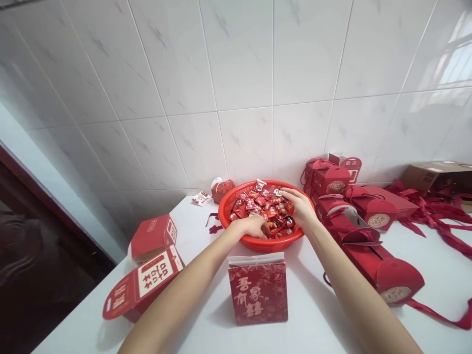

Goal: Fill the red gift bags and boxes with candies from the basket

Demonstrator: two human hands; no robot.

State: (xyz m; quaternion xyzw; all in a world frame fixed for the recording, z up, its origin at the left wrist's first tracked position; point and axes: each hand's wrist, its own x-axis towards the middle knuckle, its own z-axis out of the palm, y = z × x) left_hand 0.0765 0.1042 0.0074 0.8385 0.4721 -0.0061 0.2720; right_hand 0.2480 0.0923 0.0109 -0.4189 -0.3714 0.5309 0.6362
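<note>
Near the wall (245, 147), the basket (273, 245) is close enough that your left hand (254, 225) reaches into the candies (260, 200), grip hidden tbh, while your right hand (301, 209) holds a red packet (290, 209).

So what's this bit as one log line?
left hand: among sweets | right hand: at red wrapper | maroon box: before basket

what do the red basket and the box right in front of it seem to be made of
The basket looks like glossy plastic, from its perforated wall and shiny rim. The box is probably printed card, fairly matt, from its flat panels and thin folded edges.
</note>
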